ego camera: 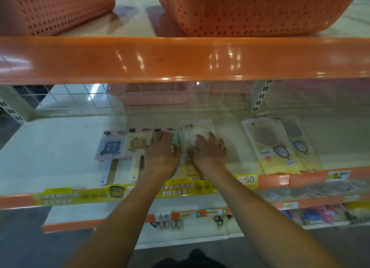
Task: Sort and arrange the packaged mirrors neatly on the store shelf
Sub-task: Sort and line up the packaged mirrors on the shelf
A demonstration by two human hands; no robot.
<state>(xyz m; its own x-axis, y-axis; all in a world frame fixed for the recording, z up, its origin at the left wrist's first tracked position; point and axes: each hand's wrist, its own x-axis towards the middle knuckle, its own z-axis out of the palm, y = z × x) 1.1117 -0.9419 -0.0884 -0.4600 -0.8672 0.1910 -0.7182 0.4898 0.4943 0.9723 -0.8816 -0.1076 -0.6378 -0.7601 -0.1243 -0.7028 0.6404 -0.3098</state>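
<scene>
As I read the head view, both hands lie flat on the packs at mid-shelf, so I log the stock as follows.

Left hand point(161, 149): fingers straight, palm down on the green pack point(174, 141); pressing, not clasping.
Right hand point(208, 149): fingers spread and relaxed on the clear pack point(195, 130); nothing pinched that I can see.
Grip: open on both sides, resting on top of the goods.
Location: mirrors lie face up on the white shelf point(60, 147), behind the orange lip with its yellow strip point(177, 188).
Blue mirror point(111, 147): squarish head, long pale handle toward me, at the left of the row.
Beige mirror point(138, 144): same shape, just beside the blue, cream handle.
Yellow packs point(272, 147): two flat overlapping sleeves, well apart to the right, oval mirror printed or showing through.
Material: glossy film sleeves over rigid plastic frames; black hang tabs at the top edge.
Handling, my judgement: light, stiff, flat; film likely slippery, so packs should slide under a flat palm but may skate over one another.
Fragility: glass inside, I assume; avoid dropping or flexing.
Where to hold: by the long edges, or thumb under the handle end.
Risk: overlapped sleeves may shift together.
Above: perforated orange baskets point(250, 9).
</scene>
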